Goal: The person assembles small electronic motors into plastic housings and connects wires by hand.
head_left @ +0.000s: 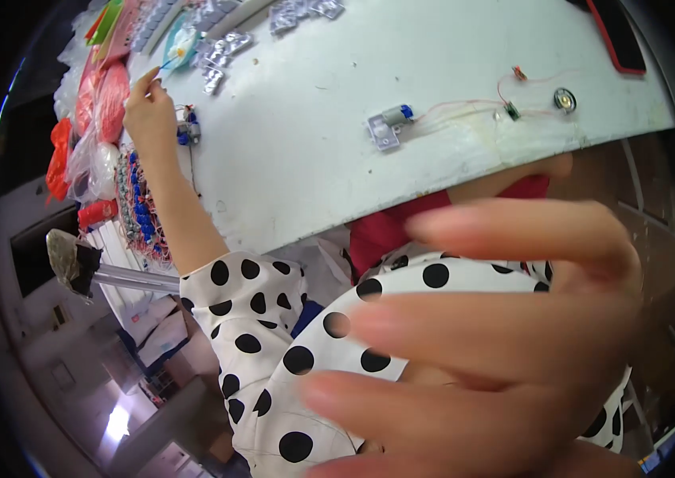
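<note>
My left hand [150, 111] reaches to the far left of the white table [290, 159], its fingertips pinched on a thin blue stick [167, 64]. The stick points at a teal dish [181, 46] holding something white and yellowish. Beside that wrist lies a small motor with a blue end [188, 126]. Very close to the camera, my right hand [505, 342] is large and blurred, fingers apart and nothing visible in them. On the table beyond it, a grey plastic casing with a motor [385, 131] is wired to a green circuit board [511, 110] and a round speaker [565, 99].
Clear plastic parts [222, 52] lie in clusters along the far side. Pink bags [102, 95] and a pile of wired blue motors [140, 207] crowd the left edge. A black and red flat object [618, 40] lies at the far right.
</note>
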### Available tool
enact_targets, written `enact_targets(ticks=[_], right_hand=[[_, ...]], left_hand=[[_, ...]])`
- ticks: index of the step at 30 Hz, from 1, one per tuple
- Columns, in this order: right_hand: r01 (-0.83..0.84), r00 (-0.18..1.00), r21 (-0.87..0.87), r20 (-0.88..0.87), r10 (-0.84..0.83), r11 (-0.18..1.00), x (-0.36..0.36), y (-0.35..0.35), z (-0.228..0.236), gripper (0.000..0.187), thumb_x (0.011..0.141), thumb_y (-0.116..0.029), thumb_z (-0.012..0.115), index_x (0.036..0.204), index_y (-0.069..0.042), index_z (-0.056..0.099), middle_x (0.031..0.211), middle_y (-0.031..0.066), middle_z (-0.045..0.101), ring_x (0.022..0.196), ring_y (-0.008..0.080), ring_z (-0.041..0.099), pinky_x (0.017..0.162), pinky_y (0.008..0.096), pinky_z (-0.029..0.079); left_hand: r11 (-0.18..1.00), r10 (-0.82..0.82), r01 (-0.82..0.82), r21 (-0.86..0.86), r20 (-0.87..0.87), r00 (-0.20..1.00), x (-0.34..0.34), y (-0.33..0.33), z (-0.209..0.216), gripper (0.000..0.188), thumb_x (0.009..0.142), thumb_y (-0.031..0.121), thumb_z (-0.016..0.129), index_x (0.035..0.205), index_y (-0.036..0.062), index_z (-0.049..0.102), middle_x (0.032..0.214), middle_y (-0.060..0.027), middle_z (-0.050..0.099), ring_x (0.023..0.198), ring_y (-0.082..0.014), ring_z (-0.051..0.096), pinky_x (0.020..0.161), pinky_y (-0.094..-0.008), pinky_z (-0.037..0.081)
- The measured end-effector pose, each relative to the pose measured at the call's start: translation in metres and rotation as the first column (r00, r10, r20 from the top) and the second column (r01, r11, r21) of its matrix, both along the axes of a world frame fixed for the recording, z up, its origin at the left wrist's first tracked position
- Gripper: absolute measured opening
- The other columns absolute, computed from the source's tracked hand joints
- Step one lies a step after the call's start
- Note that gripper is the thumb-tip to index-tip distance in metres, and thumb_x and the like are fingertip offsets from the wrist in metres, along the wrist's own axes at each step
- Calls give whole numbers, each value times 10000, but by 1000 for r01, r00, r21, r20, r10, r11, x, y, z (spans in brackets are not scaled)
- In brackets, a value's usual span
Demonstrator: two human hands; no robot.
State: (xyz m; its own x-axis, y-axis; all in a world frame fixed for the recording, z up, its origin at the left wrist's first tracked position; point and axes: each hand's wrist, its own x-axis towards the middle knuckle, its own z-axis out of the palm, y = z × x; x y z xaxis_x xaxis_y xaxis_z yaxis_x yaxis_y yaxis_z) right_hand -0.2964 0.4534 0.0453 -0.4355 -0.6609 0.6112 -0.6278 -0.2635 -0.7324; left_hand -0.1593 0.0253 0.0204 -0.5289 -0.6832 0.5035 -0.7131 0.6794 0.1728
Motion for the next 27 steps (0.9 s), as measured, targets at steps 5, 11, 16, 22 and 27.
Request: enact_targets(ticks=[5,11,16,22,27], right_hand=[[-54,998,14,13,54,998,8,-21,1,194,881,-346,689,984,-185,724,969,-4,702,1023,279,635,840,415,544],[-131,991,-100,-45,127,986,-31,7,-37,173,875,-295,694,985,-166,728,967,-4,701,997,279,644,814,403,545],[-78,992,-70,-104,70,994,1,-54,-6,158,871,-252,698,986,-150,732,966,-3,699,975,279,651,793,393,546],[-133,979,-145,-173,107,981,-1,-45,-10,145,866,-201,703,988,-131,736,964,-3,698,949,279,659,767,382,547],[-176,963,-190,-235,129,966,-36,-51,-30,139,861,-159,706,989,-116,740,962,-3,697,927,279,666,745,372,548]], left_hand=[[973,128,-157,168,172,977,48,4,-6,276,954,207,606,1183,117,732,969,-172,750,915,-287,728,836,-394,548],[974,-87,41,222,203,975,-7,31,-51,489,887,322,701,1306,78,643,1198,-234,690,1137,-374,658,980,-414,503],[970,45,-96,223,225,973,39,16,-50,485,885,332,721,1310,110,649,1151,-206,712,1070,-337,687,933,-420,522],[982,-90,61,180,156,984,37,46,-59,397,916,294,708,1266,108,675,1019,-167,745,914,-291,718,836,-394,552],[441,-68,594,673,-635,770,28,142,-52,289,1036,137,549,1255,-41,613,1120,-191,708,1034,-285,699,912,-369,567]])
